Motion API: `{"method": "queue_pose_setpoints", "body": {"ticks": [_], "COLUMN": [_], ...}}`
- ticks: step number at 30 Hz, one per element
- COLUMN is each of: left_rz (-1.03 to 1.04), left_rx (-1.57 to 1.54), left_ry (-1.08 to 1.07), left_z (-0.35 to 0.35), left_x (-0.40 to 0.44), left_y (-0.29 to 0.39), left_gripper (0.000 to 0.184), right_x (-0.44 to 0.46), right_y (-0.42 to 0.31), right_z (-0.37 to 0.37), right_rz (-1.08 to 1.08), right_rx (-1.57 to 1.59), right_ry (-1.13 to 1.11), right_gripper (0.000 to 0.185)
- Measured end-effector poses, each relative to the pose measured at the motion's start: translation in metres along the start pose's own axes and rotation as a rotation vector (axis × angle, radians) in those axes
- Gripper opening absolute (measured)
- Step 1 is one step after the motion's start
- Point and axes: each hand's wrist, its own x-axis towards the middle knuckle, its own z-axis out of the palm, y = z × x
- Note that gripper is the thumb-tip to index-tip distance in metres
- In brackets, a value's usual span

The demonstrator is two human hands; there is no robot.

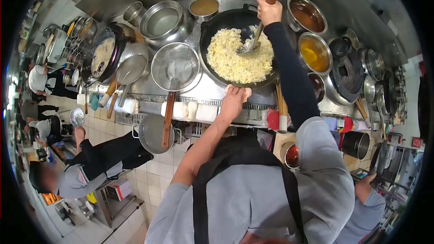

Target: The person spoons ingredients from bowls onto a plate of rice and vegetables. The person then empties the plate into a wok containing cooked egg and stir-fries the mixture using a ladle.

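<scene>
A large black wok point(226, 20) sits on the range, holding loose yellow-and-white rice, apparently mixed with egg point(233, 65). My right hand point(270, 12) is wrapped round the handle of a ladle point(257, 38) with a wooden end. The ladle's metal bowl rests in the rice near the middle of the wok, tilted. At the wok's near rim, my left hand point(233, 102) grips a folded pale cloth point(246, 92) pressed against the edge. Part of the wok's right side is hidden behind my right forearm.
A wire strainer point(159, 70) with a wooden handle lies left of the wok. Metal bowls of amber liquid point(308, 14) and yellow liquid point(315, 54) stand to the right. A steel pot point(143, 22) is behind left. A co-worker point(97, 171) holding a ladle stands at left.
</scene>
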Motion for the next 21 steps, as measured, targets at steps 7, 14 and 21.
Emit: {"method": "queue_pose_setpoints", "body": {"ticks": [7,14,21], "left_rz": [0.021,0.037,0.144], "left_rx": [0.008,-0.027,0.007], "left_ry": [-0.007,0.007,0.151], "left_z": [0.000,-0.005,0.011], "left_x": [0.011,0.011,0.011], "left_y": [-0.006,0.001,-0.006], "left_gripper": [0.023,0.022,0.020], "right_x": [-0.040,-0.098,-0.145], "right_y": [0.037,0.038,-0.015], "right_z": [0.032,0.020,0.022], "right_rz": [-0.112,-0.106,-0.220], "right_rx": [-0.032,0.152,-0.074], "right_ry": [0.068,0.121,0.085], "right_gripper": [0.043,0.042,0.039]}}
